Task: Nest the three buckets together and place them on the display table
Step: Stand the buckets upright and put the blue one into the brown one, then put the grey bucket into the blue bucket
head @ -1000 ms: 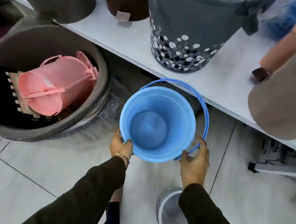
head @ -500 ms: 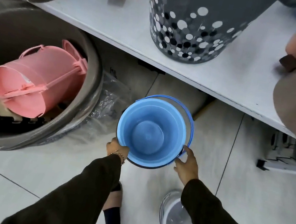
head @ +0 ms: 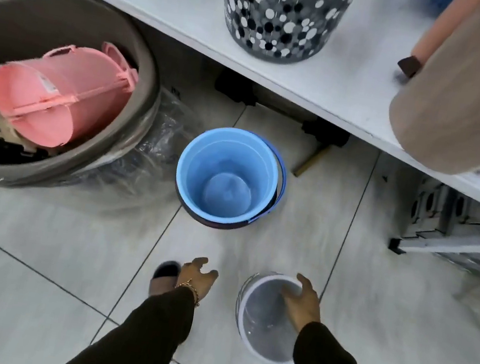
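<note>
A blue bucket (head: 227, 176) stands upright on the tiled floor, seated inside a dark bucket (head: 213, 221) whose rim shows under its near edge. Its blue handle hangs down on the right side. Nearer to me stands a white-grey bucket (head: 256, 329), also upright. My right hand (head: 302, 305) hovers over that bucket's far right rim with fingers spread, holding nothing. My left hand (head: 197, 277) is left of it, above the floor, fingers apart and empty. The white display table (head: 336, 80) runs across the top.
On the left, a large grey tub (head: 143, 72) holds a pink bucket (head: 53, 99) lying on its side. A spotted grey bin (head: 277, 14) and a beige bin (head: 465, 101) stand on the table. My foot (head: 164, 276) is by my left hand. A metal frame (head: 450, 234) lies right.
Both hands lowered the blue bucket into the dark one on the floor, let go of it, and drew back toward the white-grey bucket.
</note>
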The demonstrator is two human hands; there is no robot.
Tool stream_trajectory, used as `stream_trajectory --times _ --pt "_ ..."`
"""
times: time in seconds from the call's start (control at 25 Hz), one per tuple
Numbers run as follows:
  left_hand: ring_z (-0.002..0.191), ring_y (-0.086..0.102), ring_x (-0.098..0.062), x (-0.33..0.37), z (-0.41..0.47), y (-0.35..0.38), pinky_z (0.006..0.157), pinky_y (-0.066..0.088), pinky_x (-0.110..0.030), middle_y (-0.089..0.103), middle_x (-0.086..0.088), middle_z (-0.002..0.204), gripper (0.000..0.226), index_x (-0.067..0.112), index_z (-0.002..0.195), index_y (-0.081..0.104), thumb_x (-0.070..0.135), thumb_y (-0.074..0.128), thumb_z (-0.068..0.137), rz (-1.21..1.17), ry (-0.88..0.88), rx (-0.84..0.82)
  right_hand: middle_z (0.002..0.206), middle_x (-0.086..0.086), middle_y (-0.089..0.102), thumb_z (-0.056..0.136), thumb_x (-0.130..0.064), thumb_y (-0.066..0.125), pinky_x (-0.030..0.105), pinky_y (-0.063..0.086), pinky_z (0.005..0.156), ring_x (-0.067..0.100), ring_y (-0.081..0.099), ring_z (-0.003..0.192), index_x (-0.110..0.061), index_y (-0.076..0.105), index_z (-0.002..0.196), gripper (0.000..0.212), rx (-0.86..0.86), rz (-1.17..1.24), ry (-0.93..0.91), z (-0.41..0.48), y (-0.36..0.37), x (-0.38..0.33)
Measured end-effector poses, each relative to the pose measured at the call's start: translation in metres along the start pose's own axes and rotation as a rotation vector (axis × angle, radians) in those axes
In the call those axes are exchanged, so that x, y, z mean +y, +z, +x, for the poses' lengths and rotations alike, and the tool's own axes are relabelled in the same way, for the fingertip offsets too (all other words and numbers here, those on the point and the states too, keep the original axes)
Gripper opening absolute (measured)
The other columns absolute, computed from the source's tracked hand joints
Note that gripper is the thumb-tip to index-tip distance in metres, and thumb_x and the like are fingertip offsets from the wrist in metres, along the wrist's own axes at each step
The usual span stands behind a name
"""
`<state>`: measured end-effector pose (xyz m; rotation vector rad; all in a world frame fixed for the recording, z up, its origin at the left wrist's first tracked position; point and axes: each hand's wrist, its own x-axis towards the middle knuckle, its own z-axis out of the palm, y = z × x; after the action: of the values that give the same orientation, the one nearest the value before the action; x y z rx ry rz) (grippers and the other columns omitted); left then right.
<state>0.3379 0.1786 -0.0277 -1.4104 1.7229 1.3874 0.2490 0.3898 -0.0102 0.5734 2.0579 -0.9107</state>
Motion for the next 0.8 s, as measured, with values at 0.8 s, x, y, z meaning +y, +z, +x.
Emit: stream_trajectory --times 0.8 --pt "0.101 0.068 -0.017 -0.056 -0.039 0.147 0.077 0.051 -0.011 0.063 0.011 0.113 0.062 0.031 0.127 0.044 0.023 0.080 0.077 -0.400 0.309 0.005 0.102 0.008 0.068 0.084 -0.011 0.058 0.035 0.063 0.062 0.021 0.066 0.088 -0.017 0.061 0.106 0.024 0.402 0.625 -0.174 0.007 -0.016 0.123"
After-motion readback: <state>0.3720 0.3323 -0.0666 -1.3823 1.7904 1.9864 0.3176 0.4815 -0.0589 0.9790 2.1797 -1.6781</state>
